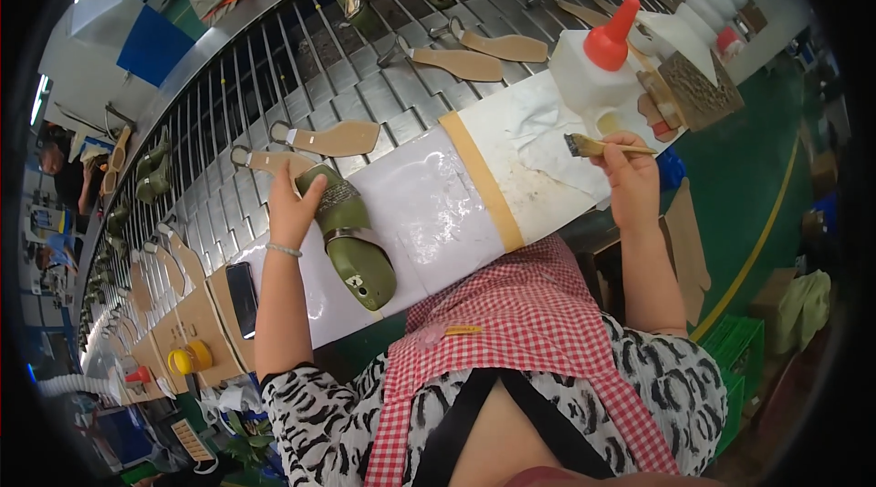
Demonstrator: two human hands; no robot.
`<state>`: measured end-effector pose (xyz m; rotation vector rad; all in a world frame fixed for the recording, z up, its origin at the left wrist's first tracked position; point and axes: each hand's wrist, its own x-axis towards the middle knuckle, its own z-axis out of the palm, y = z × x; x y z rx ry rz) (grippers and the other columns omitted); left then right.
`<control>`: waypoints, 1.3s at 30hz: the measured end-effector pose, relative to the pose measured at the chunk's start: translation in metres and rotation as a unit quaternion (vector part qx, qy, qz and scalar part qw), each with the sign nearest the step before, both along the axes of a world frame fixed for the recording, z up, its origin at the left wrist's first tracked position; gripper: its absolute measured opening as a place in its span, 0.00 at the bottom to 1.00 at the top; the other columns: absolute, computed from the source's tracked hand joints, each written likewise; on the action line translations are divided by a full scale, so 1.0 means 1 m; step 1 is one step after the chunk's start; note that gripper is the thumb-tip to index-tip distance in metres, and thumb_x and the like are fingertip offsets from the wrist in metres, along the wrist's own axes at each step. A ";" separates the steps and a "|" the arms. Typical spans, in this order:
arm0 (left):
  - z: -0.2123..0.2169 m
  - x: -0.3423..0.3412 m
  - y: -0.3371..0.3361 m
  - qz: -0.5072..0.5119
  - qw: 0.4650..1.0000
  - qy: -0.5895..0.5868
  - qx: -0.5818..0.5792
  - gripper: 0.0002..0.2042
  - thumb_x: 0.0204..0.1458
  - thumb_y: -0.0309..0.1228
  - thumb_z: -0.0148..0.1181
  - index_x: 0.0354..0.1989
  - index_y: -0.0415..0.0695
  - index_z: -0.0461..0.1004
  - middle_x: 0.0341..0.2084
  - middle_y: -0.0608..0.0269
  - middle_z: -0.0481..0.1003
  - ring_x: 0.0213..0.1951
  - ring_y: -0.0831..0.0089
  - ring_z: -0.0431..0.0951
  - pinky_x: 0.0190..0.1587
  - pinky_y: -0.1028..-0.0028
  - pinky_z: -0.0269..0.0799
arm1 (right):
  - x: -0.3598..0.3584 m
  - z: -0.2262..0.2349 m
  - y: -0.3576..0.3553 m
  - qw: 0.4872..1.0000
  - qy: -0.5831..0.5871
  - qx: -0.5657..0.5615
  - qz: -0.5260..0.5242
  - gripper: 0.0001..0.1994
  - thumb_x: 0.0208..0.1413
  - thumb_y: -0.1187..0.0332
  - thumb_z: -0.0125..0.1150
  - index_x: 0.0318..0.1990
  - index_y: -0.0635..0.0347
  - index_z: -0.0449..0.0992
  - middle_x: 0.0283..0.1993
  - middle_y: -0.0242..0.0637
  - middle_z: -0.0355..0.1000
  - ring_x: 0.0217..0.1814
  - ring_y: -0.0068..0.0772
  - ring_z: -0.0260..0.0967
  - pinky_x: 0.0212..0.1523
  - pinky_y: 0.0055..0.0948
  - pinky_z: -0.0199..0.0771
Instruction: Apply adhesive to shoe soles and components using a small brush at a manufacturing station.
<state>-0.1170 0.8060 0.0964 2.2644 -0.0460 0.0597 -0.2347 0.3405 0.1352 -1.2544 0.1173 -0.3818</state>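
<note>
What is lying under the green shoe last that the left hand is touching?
The green shoe last lies on a white glossy sheet covering the workbench. The left hand rests on its toe end. What is directly beneath it is hidden.

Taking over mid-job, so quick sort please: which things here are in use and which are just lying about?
In use: left hand on green shoe last; right hand holding brush; white glue bottle beside it.
Lying about: phone, yellow tape roll, tan insoles on conveyor.
</note>
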 end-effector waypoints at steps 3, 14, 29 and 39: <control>0.024 -0.037 -0.044 -0.046 0.970 -0.098 0.218 0.45 0.37 0.42 0.72 0.61 0.34 0.54 0.56 0.43 0.61 0.58 0.52 0.62 0.59 0.62 0.58 | 0.000 0.014 -0.027 0.991 -0.001 -0.129 -0.027 0.07 0.56 0.74 0.60 0.41 0.63 0.72 0.35 0.31 0.73 0.37 0.19 0.69 0.43 0.18 0.68; -0.007 -0.076 0.040 0.060 0.861 0.385 -0.326 0.23 0.53 0.42 0.60 0.51 0.40 0.67 0.39 0.60 0.75 0.41 0.69 0.77 0.44 0.69 0.74 | 0.029 0.017 -0.104 0.919 0.082 -0.384 -0.042 0.08 0.51 0.72 0.63 0.37 0.66 0.74 0.33 0.33 0.74 0.36 0.21 0.72 0.37 0.21 0.69; -0.024 -0.089 -0.033 -0.001 0.751 0.116 -0.650 0.32 0.47 0.36 0.67 0.61 0.45 0.60 0.55 0.57 0.68 0.58 0.61 0.66 0.63 0.58 0.60 | 0.060 -0.009 -0.105 0.799 0.186 -0.571 0.006 0.07 0.47 0.72 0.63 0.34 0.64 0.76 0.31 0.42 0.76 0.34 0.35 0.74 0.37 0.29 0.71; 0.003 -0.079 -0.113 -0.013 0.885 0.016 -0.465 0.29 0.43 0.20 0.66 0.56 0.39 0.63 0.51 0.58 0.70 0.53 0.64 0.71 0.58 0.66 0.65 | 0.057 -0.025 -0.111 0.883 0.174 -0.436 -0.004 0.07 0.47 0.70 0.64 0.31 0.64 0.77 0.30 0.40 0.76 0.34 0.32 0.74 0.37 0.29 0.72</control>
